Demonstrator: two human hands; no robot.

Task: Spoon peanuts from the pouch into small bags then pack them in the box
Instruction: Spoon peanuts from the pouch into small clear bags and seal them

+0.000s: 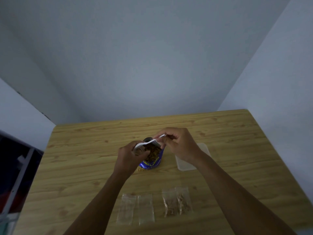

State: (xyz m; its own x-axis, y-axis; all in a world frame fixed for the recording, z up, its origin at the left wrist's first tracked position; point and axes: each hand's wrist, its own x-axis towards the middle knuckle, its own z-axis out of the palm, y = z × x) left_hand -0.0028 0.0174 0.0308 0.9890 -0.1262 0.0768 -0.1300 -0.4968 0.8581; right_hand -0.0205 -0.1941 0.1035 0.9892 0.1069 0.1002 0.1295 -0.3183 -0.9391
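A blue pouch [153, 161] stands near the middle of the wooden tabletop [76, 167], its mouth spread wide so that the brown peanuts [152, 150] inside show. The left hand [130, 155] grips the pouch's left side near the top, fingers curled round the edge and thumb at the opening. The right hand [179, 145] pinches the far end of the pouch's white top edge between thumb and fingertips and holds it raised, so the edge runs taut between the two hands. A dark rounded shape sits just behind the mouth; what it is cannot be told. Just right of the pouch lies a clear plastic box [185, 164], partly covered by the right forearm. Four small clear bags lie flat in a row on the near part of the tabletop, well apart from the pouch. The left pair [136, 209] lie side by side and look nearly empty. The right pair [177, 201] also touch each other and hold some brownish contents. A pale wall [152, 56] rises behind the tabletop.
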